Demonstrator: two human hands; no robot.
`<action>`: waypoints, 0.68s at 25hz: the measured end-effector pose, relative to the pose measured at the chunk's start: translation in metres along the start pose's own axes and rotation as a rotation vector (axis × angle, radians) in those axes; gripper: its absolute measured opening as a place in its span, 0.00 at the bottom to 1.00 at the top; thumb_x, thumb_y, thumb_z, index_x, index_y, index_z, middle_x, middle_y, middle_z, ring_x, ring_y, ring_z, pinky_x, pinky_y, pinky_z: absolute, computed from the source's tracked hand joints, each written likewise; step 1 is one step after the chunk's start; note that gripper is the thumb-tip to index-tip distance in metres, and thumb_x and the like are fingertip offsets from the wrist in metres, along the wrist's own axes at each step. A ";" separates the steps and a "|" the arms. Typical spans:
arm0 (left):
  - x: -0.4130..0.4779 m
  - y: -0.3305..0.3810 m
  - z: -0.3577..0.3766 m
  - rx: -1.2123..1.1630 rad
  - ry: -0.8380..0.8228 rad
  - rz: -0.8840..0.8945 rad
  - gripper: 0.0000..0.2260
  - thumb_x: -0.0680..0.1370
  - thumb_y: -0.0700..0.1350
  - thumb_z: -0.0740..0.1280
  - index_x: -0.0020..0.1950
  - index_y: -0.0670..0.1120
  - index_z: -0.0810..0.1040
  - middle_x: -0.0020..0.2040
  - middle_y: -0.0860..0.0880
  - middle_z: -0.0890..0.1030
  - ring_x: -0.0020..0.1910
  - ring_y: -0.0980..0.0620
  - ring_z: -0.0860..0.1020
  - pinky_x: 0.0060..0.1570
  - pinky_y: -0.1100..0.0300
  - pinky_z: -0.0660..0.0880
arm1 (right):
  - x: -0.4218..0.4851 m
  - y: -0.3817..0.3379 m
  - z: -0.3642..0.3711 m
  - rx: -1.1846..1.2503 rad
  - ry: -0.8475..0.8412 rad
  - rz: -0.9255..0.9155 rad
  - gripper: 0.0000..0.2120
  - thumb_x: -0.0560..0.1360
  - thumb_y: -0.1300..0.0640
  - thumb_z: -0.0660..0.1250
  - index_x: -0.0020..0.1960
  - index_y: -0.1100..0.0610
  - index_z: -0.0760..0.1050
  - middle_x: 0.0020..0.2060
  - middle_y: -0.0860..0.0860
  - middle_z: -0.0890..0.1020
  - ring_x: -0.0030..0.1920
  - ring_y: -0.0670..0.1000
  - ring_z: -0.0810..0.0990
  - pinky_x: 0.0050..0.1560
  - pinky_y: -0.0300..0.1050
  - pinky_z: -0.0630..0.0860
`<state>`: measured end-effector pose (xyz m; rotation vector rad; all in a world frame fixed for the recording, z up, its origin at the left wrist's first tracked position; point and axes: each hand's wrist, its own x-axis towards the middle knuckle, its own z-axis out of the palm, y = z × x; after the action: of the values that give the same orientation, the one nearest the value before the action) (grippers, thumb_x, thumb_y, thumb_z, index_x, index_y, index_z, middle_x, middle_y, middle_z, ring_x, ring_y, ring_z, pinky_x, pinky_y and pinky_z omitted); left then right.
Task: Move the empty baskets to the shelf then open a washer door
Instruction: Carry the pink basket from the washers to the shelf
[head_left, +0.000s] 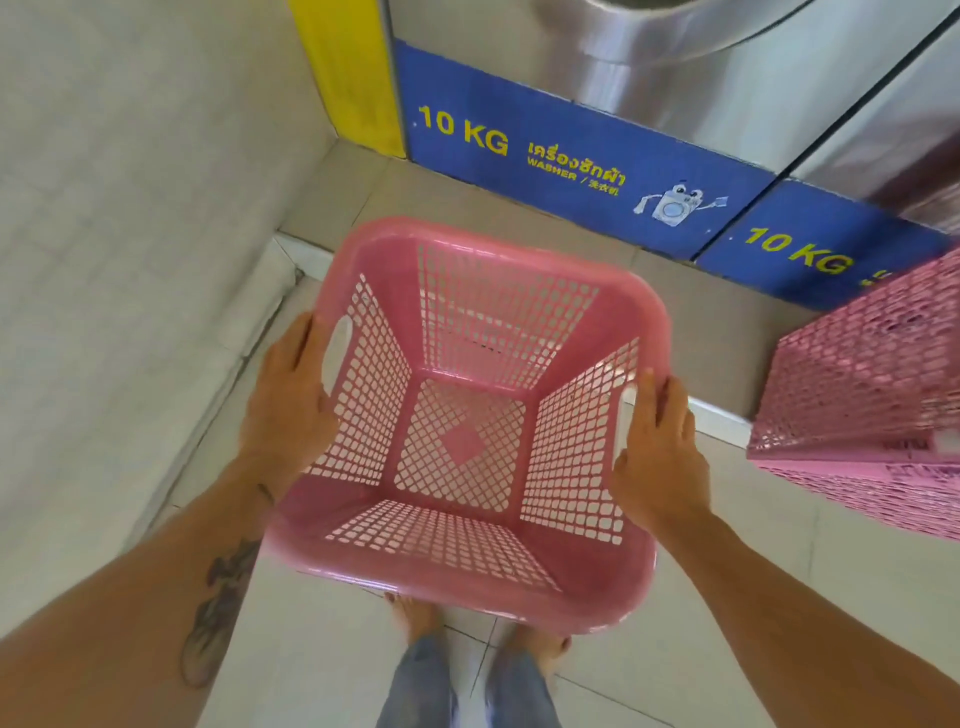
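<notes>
A square pink plastic laundry basket (467, 415) with lattice walls and a lattice bottom is held up above the pale tiled floor (727, 649), its open top facing the camera; it is empty. The left hand (288, 400) grips the basket's left rim beside the handle slot, fingers wrapped under the edge. The right hand (657, 457) grips the right rim at the opposite handle slot, thumb on top. At the right edge of the scene a stack of pink lattice baskets (872, 395) lies tilted, apart from the held basket. On the far side stands a stainless-steel washer (701, 67) on a blue base panel (545, 156) printed "10 KG" and "WASHER" in yellow. A grey tiled wall (130, 208) runs along the left. The person's bare feet (415, 616) show just beneath the basket's near edge.
</notes>
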<state>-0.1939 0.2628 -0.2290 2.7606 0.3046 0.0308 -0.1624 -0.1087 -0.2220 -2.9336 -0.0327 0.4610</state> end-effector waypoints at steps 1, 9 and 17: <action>-0.002 -0.005 0.008 0.005 -0.007 -0.006 0.35 0.73 0.33 0.62 0.78 0.45 0.54 0.77 0.42 0.60 0.73 0.40 0.63 0.66 0.41 0.71 | 0.000 0.000 0.009 -0.011 -0.012 0.003 0.45 0.68 0.62 0.69 0.77 0.56 0.47 0.73 0.61 0.56 0.68 0.66 0.67 0.45 0.61 0.80; -0.006 -0.038 0.020 0.217 -0.223 -0.016 0.42 0.73 0.33 0.68 0.80 0.43 0.47 0.80 0.42 0.51 0.76 0.39 0.59 0.66 0.42 0.72 | -0.021 -0.016 0.040 0.070 -0.121 0.008 0.45 0.71 0.53 0.70 0.77 0.51 0.43 0.75 0.57 0.52 0.69 0.65 0.69 0.46 0.60 0.81; 0.009 0.005 -0.014 0.085 -0.216 -0.218 0.26 0.72 0.37 0.65 0.70 0.47 0.71 0.71 0.46 0.71 0.66 0.43 0.72 0.60 0.49 0.75 | -0.034 -0.017 -0.004 0.241 -0.225 -0.041 0.34 0.74 0.51 0.65 0.75 0.45 0.52 0.73 0.51 0.61 0.67 0.57 0.73 0.54 0.55 0.79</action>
<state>-0.1845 0.2650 -0.2142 2.7643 0.5563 -0.3401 -0.1935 -0.0942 -0.2050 -2.6294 -0.0608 0.7320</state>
